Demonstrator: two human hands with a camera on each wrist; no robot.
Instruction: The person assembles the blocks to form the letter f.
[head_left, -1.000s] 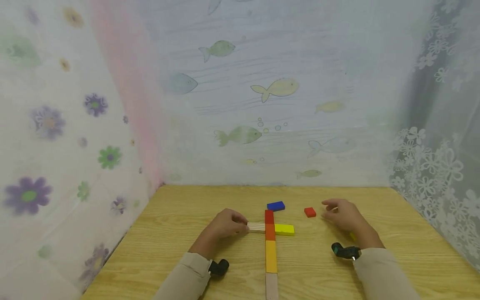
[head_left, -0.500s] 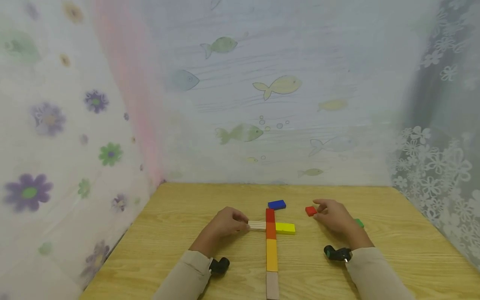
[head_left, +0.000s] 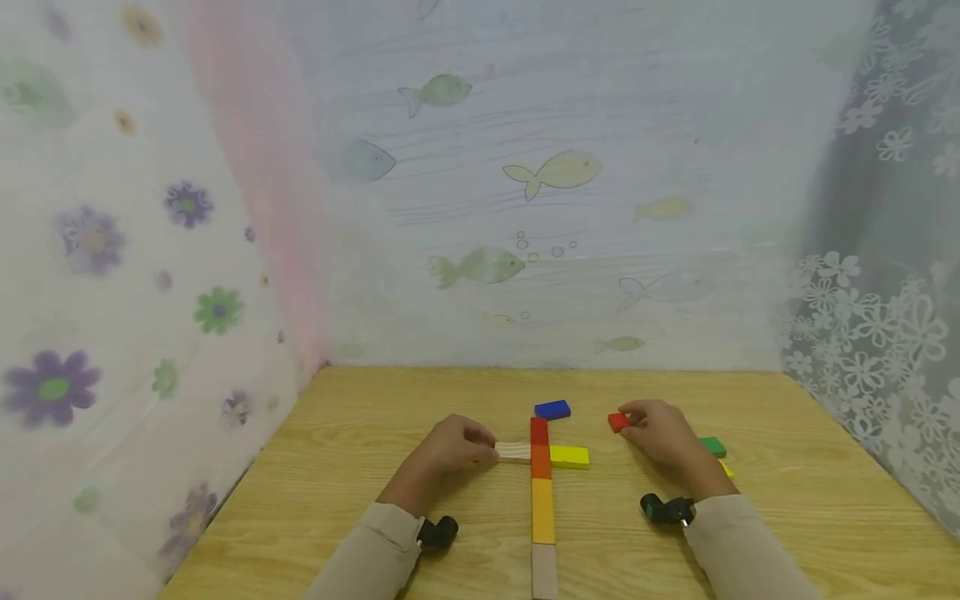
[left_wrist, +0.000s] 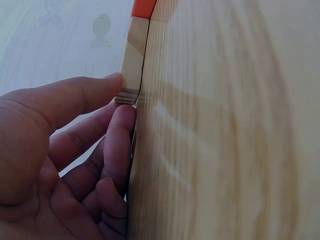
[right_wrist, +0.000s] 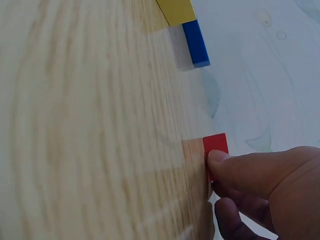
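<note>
Wooden-block cross (head_left: 541, 462) laid out flat on a big wood-grain table (head_left: 322, 450), and taking its crossing as the clock center in the head view, the long bar runs 12 to 6, with a plain block (head_left: 513, 451) poking out at 9 and a yellow block (head_left: 569, 457) at 3. Both hands are busy, gaps only about a block wide: the left hand (head_left: 450, 450) at 9 pinches the outer end of the plain block, and the right hand (head_left: 658, 432), between 2 and 3, has thumb and fingers closed on a little piece at 2. Left wrist cam shows the curled lower fingers that the head cam hides. Head cam alone catches the green block (head_left: 712, 447), partly behind the right wrist at 3. Blue block (head_left: 552, 409) is just past 12. Smallest is that pinched red block (head_left: 616, 423); right wrist cam shows the thumb pressed on its face.
</note>
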